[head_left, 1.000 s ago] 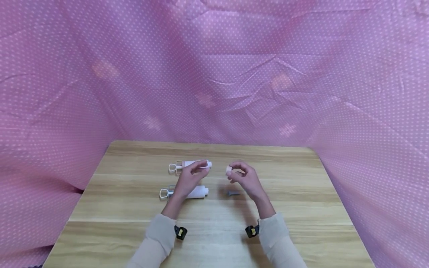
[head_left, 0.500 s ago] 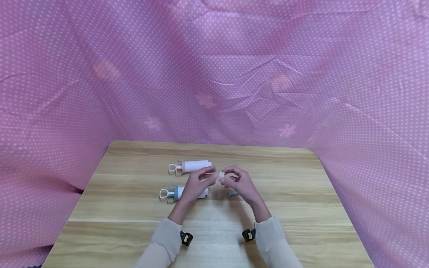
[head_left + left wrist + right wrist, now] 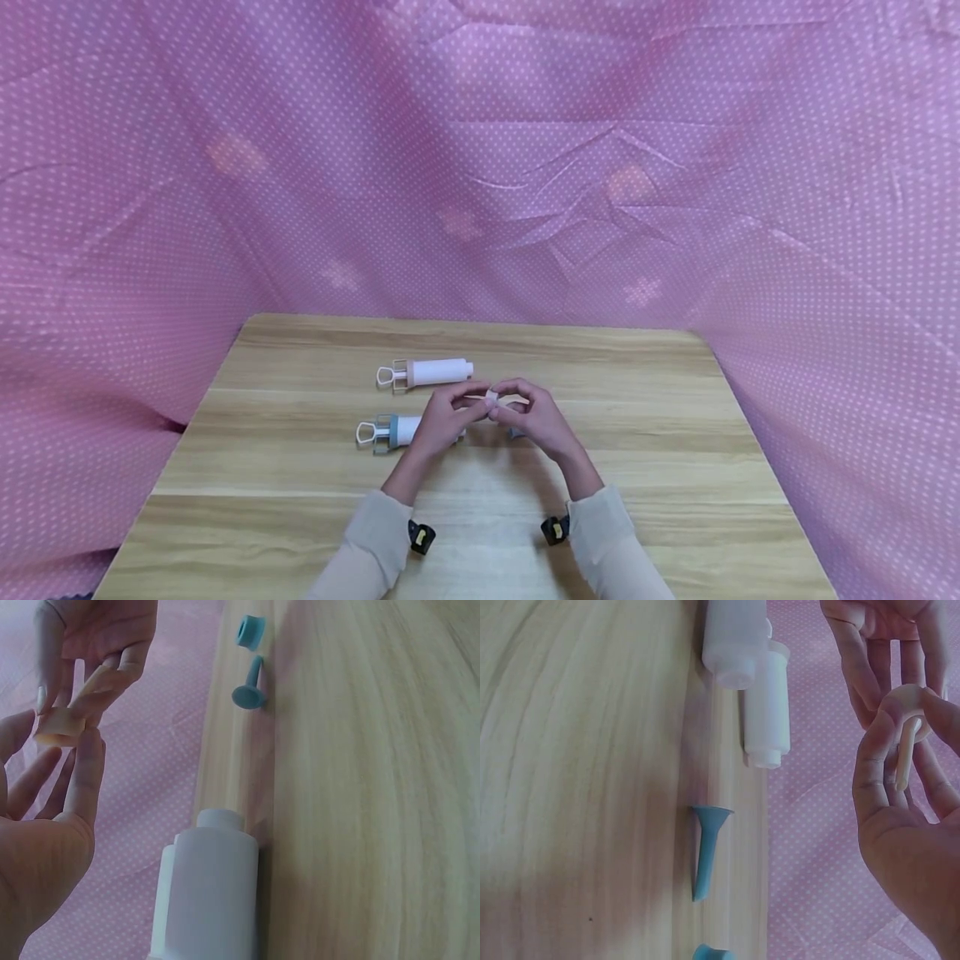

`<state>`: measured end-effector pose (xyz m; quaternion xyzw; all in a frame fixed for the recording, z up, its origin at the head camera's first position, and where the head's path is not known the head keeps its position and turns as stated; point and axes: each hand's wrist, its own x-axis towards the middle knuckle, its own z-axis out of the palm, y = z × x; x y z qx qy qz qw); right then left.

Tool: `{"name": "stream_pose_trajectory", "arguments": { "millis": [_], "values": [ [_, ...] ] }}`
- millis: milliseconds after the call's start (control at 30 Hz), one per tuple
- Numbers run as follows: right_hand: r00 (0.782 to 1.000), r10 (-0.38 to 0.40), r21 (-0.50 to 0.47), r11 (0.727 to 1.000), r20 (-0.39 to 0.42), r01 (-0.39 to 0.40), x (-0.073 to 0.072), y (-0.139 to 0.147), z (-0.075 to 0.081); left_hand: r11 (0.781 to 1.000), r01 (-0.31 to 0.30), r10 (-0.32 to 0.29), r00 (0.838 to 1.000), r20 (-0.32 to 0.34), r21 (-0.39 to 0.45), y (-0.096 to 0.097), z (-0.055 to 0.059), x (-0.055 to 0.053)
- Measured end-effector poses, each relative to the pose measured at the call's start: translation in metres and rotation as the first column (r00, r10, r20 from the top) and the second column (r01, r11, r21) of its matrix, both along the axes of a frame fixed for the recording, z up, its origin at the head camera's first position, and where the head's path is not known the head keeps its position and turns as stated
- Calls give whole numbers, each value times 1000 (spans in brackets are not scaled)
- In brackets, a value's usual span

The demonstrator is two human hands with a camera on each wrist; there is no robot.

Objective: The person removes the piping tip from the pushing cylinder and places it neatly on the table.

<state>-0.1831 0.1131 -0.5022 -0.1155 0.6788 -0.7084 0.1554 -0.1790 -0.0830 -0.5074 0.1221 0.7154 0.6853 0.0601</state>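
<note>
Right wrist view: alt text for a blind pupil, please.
The right hand and left hand hold a small pale stemmed piece. On the table lie two white cylinders, a teal flared piece and, cut off below, another teal piece.

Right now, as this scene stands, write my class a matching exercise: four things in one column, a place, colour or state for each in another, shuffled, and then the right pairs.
Things
1. Cream cap
2. Funnel
3. Tube with the pink collar
4. Curtain

Descriptions
A. Pinkish purple, with pale dots
B. White, farther from the person than the tube with the blue collar
C. Held in the fingers, off the table
D. Blue-green, lying on its side on the wood

Pairs: 1-C, 2-D, 3-B, 4-A
</note>
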Motion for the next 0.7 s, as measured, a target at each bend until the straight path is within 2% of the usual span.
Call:
{"name": "stream_pose_trajectory", "arguments": {
  "millis": [367,533,700],
  "values": [
    [1000,21,7,1000,-17,-21,-1,2,-2,999,-33,33,999,-9,-36,-1,-1,0],
    [1000,2,11,1000,-1,-2,-2,3,-5,998,-61,61,998,3,2,0,0,-1],
    [1000,25,43,999,9,-25,-1,6,-8,996,-73,73,997,1,44,0,0,-3]
  ]
}}
